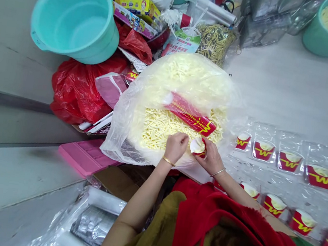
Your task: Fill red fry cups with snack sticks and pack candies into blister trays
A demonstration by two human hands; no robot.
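My right hand [211, 159] grips a small red french-fry carton [198, 146], its white inside facing up. Just left of it, my left hand [176, 146] is closed, fingertips pinched together; whatever they hold is hidden. Both hands are over the near side of a large clear plastic bag [129, 110] spread wide. Inside the bag lies a heap of short, pale yellow fry-shaped sticks [157, 126]. A nested stack of red cartons with yellow marks [195, 119] rests on the heap, beyond my hands.
Rows of clear pouches holding red cartons [289, 161] lie on the white table [267, 80] at right. A filled teal tub [325, 39] stands at the back right. Left are a turquoise bucket [74, 21], red plastic bags [77, 90] and a pink tray [83, 154].
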